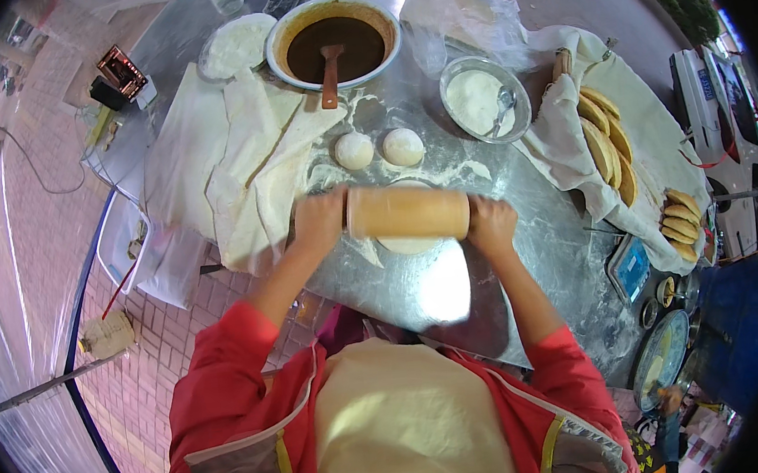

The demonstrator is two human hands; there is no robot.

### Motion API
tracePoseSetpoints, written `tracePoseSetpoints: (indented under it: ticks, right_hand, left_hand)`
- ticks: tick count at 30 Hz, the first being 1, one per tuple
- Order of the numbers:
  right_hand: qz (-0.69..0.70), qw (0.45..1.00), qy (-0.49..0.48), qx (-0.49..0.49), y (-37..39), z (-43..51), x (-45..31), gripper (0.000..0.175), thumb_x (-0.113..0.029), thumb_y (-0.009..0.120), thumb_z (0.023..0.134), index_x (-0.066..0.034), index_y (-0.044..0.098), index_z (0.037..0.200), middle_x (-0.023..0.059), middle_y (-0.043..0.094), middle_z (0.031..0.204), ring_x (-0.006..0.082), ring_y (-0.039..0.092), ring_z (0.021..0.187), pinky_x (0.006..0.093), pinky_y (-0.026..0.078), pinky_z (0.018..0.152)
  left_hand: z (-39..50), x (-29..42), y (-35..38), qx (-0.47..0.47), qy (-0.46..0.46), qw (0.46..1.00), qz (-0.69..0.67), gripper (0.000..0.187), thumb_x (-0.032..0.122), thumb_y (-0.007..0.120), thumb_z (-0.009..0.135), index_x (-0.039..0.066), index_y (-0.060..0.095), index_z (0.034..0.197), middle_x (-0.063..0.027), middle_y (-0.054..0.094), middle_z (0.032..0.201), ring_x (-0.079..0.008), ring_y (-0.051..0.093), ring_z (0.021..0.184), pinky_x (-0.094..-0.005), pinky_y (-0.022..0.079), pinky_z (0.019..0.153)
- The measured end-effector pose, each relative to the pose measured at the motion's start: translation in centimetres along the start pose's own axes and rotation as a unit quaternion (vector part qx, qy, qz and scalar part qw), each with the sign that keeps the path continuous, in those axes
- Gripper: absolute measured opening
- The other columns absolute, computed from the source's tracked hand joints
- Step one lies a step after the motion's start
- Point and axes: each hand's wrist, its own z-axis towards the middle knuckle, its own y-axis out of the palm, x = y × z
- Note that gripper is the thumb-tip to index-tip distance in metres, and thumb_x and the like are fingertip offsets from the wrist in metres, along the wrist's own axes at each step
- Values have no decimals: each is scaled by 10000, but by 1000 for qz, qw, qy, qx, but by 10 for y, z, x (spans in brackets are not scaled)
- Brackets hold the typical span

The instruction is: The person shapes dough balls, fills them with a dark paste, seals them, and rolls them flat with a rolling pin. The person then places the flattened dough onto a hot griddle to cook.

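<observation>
My left hand [320, 223] and my right hand [493, 224] each grip a handle of a wide wooden rolling pin [408, 213], which is blurred. Beneath the pin lies a flattened round of dough [408, 244], partly covered by it. Two floured dough balls, one on the left [353, 151] and one on the right [403, 147], sit just beyond the pin on the floured metal table [349, 282]. Behind them stands a bowl of dark brown paste [360, 40] with a reddish-brown spatula [331, 80] in it. White cloths [255, 159] lie beside my left hand.
A metal bowl of flour with a spoon [480, 97] stands at the back right, near a plastic bag [461, 20]. Baked flatbreads [606, 139] rest on cloth at the right, above a digital scale [630, 268]. Another person's hand [670, 400] is near a pan [661, 356] at lower right.
</observation>
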Motion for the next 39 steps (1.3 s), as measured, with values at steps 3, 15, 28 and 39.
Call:
tracePoseSetpoints:
  ticks: [3,15,28,39]
  right_hand:
    - [38,999,11,3,14,35,13,139,-250,644,726,-123,613,772,100,635,704,306,616,625,428,479,551]
    - [86,967,233,-46,-51,-93,-16,235,-340,711,698,-111,685,746,133,633,608,327,624,548,412,486,531]
    - [3,900,434,-36,-113,-191,19,343,-381,747,703,-48,708,776,195,646,690,379,643,633,441,495,561]
    - [30,978,186,-93,-65,-150,3,198,-291,676,705,-100,628,680,137,629,614,325,629,555,419,487,511]
  left_hand:
    - [35,-4,2,18,-12,999,30,181,146,581,805,110,571,982,-83,634,640,-262,651,574,-396,484,507]
    - [-14,52,-25,252,-129,947,-155,494,149,670,791,-32,470,1205,-257,502,1213,-381,461,1185,-473,345,1003]
    - [-28,176,0,-38,181,947,-262,875,363,683,819,-49,238,1450,-229,267,1503,-350,212,1417,-459,140,1168]
    - [-10,69,-12,-23,230,971,-59,531,43,591,779,47,426,1284,-104,644,793,-292,637,656,-420,484,592]
